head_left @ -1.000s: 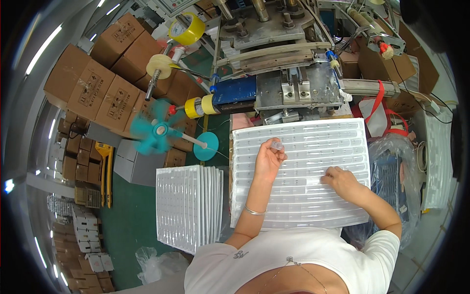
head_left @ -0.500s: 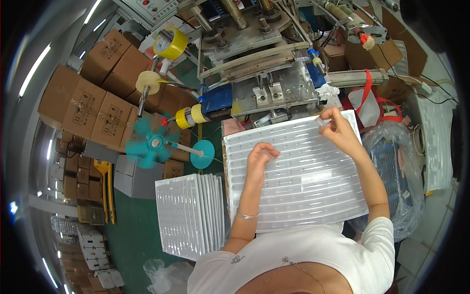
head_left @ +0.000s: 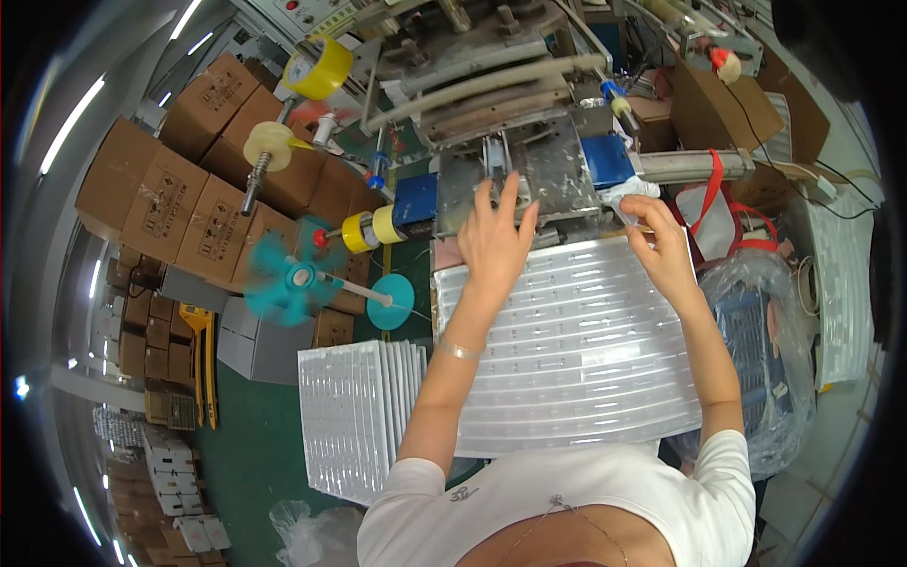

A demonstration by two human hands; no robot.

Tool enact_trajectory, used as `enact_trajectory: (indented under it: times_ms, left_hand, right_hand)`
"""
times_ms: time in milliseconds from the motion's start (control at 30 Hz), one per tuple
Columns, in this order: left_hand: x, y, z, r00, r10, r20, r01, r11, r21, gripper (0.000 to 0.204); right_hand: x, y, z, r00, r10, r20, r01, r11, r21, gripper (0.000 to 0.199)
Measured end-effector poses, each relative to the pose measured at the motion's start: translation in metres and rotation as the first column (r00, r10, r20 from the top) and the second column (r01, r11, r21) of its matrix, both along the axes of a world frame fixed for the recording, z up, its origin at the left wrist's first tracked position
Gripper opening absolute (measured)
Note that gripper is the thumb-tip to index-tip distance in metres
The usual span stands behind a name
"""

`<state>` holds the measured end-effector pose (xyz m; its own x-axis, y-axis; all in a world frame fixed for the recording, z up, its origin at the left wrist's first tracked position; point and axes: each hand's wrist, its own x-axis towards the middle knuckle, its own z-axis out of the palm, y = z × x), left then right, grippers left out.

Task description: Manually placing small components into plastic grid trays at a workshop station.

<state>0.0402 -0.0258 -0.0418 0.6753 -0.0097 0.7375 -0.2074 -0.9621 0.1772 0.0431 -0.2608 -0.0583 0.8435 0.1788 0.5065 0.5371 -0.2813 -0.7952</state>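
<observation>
My left hand is open, its fingers spread over the near side of the metal fixture on the press. Between and beyond those fingertips stands a small metal clamp; whether I touch it is unclear. My right hand is curled above the far right corner of the stacked white trays, thumb and fingers bent around what looks like a small clear plastic piece, mostly hidden. Long clear ribbed rows run across the top tray.
A stack of similar white trays stands at lower left, beside a spinning teal fan. Cardboard boxes are piled at left. Yellow tape rolls hang by the press. A red-handled bag and plastic-wrapped goods sit at right.
My left hand has moved from over the top tray forward to the press fixture, its fingers spreading out. The right hand has shifted slightly right and away from me, still curled.
</observation>
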Motion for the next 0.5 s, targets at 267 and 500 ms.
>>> enact_trajectory:
  times_ms: [267, 500]
  left_hand:
    - [0.053, -0.003, 0.009, 0.983, -0.15, -0.11, 0.16, 0.983, 0.095, 0.032]
    - [-0.054, -0.03, -0.01, 0.912, -0.345, -0.223, 0.151, 0.785, -0.6, 0.028]
  right_hand:
    - [0.04, 0.044, 0.004, 0.928, -0.122, 0.353, 0.154, 0.986, -0.065, 0.028]
    - [0.1, 0.104, 0.012, 0.782, -0.154, 0.604, 0.371, 0.894, -0.252, 0.017]
